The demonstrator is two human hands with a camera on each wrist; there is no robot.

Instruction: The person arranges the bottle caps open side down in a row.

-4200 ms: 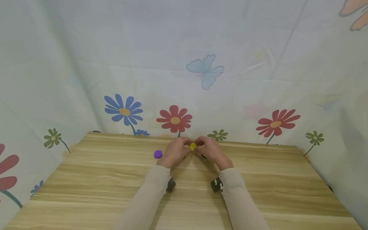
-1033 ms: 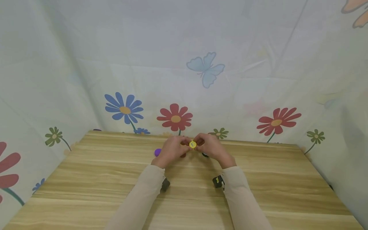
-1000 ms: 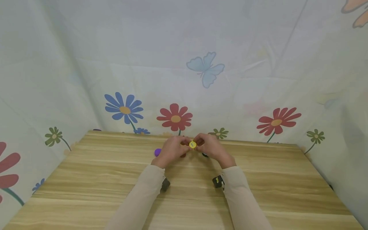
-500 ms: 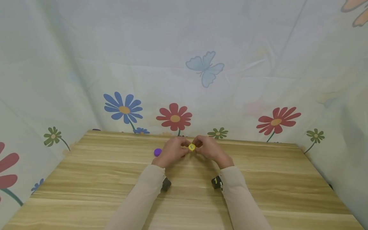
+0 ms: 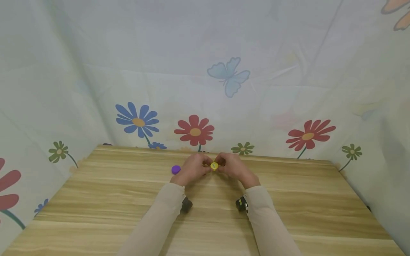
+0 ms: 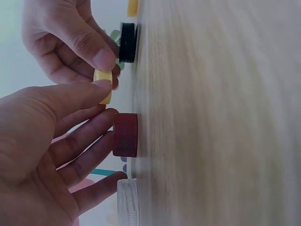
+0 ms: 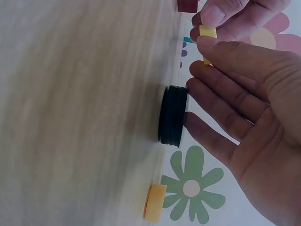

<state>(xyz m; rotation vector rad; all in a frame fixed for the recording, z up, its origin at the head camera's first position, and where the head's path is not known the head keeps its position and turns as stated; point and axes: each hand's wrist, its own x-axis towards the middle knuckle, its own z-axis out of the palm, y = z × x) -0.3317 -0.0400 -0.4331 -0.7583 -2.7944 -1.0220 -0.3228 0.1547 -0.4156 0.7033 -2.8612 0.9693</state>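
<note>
Between the hands, near the table's far edge, is a small yellow bottle cap point(image 5: 214, 166) with a mark on its top. My left hand point(image 5: 193, 169) pinches one side with thumb and index finger; my right hand point(image 5: 235, 167) pinches the other. The left wrist view shows the yellow cap point(image 6: 104, 75) held above the tabletop, partly covered by the thumbs. Under the left hand's spread fingers stands a dark red cap point(image 6: 125, 135), close to the fingertips. A black cap point(image 7: 173, 115) sits by the right hand's lower fingertips.
A purple cap point(image 5: 175, 169) lies left of the left hand on the wooden table point(image 5: 214, 227). Farther along are a clear ridged cap point(image 6: 128, 202) and an orange-yellow cap point(image 7: 154, 203). Behind the table hangs a flower-printed cloth point(image 5: 262, 106).
Both hands, still pinching the yellow cap, have come down slightly over the last second. The cap's marked top, facing the head camera a second ago, now appears somewhat tilted.
</note>
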